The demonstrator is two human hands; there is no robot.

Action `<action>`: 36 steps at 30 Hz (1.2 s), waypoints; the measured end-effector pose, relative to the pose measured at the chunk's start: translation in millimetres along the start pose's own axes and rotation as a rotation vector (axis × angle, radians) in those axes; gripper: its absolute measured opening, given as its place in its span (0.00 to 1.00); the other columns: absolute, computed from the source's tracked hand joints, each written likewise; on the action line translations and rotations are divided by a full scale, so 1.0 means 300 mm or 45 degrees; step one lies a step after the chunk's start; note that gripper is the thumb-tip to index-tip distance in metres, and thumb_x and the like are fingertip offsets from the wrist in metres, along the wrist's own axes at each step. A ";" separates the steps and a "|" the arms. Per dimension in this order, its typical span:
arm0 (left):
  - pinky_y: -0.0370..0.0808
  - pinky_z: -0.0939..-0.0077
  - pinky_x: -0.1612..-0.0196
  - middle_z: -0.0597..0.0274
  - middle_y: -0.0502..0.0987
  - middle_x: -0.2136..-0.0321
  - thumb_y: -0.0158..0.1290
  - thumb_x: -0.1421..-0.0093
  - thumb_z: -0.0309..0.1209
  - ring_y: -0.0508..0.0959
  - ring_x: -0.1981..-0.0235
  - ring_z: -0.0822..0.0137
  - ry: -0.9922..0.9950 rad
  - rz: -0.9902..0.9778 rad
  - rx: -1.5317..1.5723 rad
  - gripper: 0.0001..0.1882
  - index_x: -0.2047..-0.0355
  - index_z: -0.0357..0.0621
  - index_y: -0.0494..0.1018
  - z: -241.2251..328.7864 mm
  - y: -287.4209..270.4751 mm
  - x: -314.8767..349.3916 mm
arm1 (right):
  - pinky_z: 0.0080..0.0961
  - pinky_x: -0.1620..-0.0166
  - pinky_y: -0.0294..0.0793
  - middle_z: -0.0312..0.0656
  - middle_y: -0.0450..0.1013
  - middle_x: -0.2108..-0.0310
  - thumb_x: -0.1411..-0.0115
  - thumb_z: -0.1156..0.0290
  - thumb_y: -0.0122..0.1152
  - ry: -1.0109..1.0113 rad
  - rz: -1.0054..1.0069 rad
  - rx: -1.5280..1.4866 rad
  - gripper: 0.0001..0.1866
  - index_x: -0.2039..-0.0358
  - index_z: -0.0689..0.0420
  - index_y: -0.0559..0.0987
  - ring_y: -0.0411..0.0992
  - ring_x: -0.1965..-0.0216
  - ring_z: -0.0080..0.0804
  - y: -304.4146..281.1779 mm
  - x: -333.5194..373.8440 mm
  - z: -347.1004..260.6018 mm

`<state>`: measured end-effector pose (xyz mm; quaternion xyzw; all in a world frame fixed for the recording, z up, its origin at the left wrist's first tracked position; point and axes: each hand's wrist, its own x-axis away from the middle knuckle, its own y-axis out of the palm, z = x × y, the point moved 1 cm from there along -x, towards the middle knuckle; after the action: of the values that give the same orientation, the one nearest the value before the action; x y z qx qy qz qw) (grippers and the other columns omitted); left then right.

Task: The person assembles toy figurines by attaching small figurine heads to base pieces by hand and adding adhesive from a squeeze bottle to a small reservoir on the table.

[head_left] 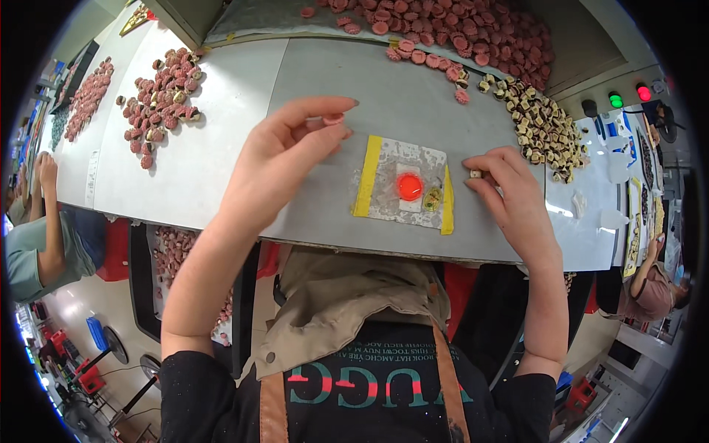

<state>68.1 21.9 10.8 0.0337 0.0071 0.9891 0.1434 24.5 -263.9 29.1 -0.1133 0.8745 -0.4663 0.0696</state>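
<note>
My left hand (292,148) is raised over the grey table (310,81), with a small pink fluted cap (334,119) held among its fingers. Between the thumb and fingertips of my right hand (509,188) is a small cream-coloured piece (475,174), mostly covered by the fingers. A light mat (384,151) with yellow tape along two sides lies between my hands. On it sits a round, glowing red piece (409,187), and a small yellowish oval piece (433,197) is beside that.
Many pink caps (473,29) are heaped at the back. Cream-and-dark pieces (543,125) spread at the right. A pile of joined pink-and-cream pieces (162,103) lies at the left. Below the table edge is a black bin (144,284). Other people (48,240) work at both sides.
</note>
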 end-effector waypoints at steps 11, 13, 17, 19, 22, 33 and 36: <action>0.70 0.79 0.47 0.62 0.75 0.52 0.52 0.36 0.25 0.73 0.53 0.76 -0.147 -0.059 0.494 0.17 0.47 0.37 0.71 -0.025 0.113 0.128 | 0.26 0.59 0.72 0.43 0.71 0.61 0.42 0.79 0.59 -0.027 0.140 0.103 0.10 0.58 0.62 0.76 0.71 0.65 0.35 0.016 0.028 -0.018; 0.69 0.81 0.47 0.62 0.75 0.52 0.52 0.36 0.26 0.73 0.54 0.77 -0.109 -0.079 0.486 0.16 0.48 0.36 0.72 -0.030 0.124 0.135 | 0.26 0.60 0.72 0.44 0.72 0.61 0.41 0.79 0.58 0.005 0.123 0.131 0.09 0.59 0.62 0.76 0.71 0.65 0.36 0.014 0.027 -0.026; 0.70 0.81 0.48 0.62 0.75 0.52 0.52 0.35 0.25 0.73 0.54 0.77 -0.106 -0.093 0.440 0.18 0.46 0.36 0.70 -0.052 0.127 0.144 | 0.26 0.60 0.71 0.43 0.72 0.62 0.41 0.79 0.58 0.027 0.086 0.048 0.08 0.60 0.61 0.77 0.72 0.64 0.36 0.012 0.017 -0.056; 0.71 0.80 0.48 0.61 0.74 0.50 0.51 0.35 0.25 0.74 0.53 0.75 -0.130 -0.066 0.591 0.20 0.43 0.36 0.67 -0.041 0.132 0.161 | 0.26 0.59 0.71 0.43 0.71 0.62 0.42 0.79 0.58 -0.068 0.098 -0.055 0.08 0.61 0.61 0.77 0.72 0.64 0.37 0.022 0.014 -0.112; 0.71 0.78 0.48 0.59 0.73 0.49 0.50 0.34 0.25 0.74 0.53 0.74 -0.076 -0.073 0.512 0.20 0.42 0.36 0.65 -0.063 0.127 0.157 | 0.29 0.60 0.71 0.44 0.71 0.64 0.45 0.80 0.61 -0.239 0.107 0.000 0.09 0.62 0.61 0.77 0.71 0.65 0.40 0.057 -0.014 -0.165; 0.72 0.79 0.50 0.64 0.74 0.56 0.47 0.31 0.32 0.75 0.55 0.73 -0.087 -0.060 0.633 0.18 0.44 0.36 0.67 -0.079 0.110 0.153 | 0.35 0.63 0.71 0.42 0.70 0.68 0.50 0.79 0.64 -0.451 0.150 0.220 0.12 0.63 0.58 0.78 0.71 0.65 0.41 0.133 -0.038 -0.185; 0.72 0.79 0.51 0.63 0.75 0.54 0.47 0.31 0.32 0.75 0.57 0.75 -0.121 -0.080 0.696 0.18 0.44 0.37 0.67 -0.086 0.105 0.147 | 0.35 0.63 0.71 0.41 0.70 0.68 0.50 0.79 0.64 -0.461 0.137 0.265 0.12 0.63 0.58 0.78 0.71 0.65 0.41 0.126 -0.031 -0.192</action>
<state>15.2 4.1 -11.5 0.1173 0.2682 0.9428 0.1597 15.2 -194.8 29.7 -0.1406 0.7998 -0.5217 0.2616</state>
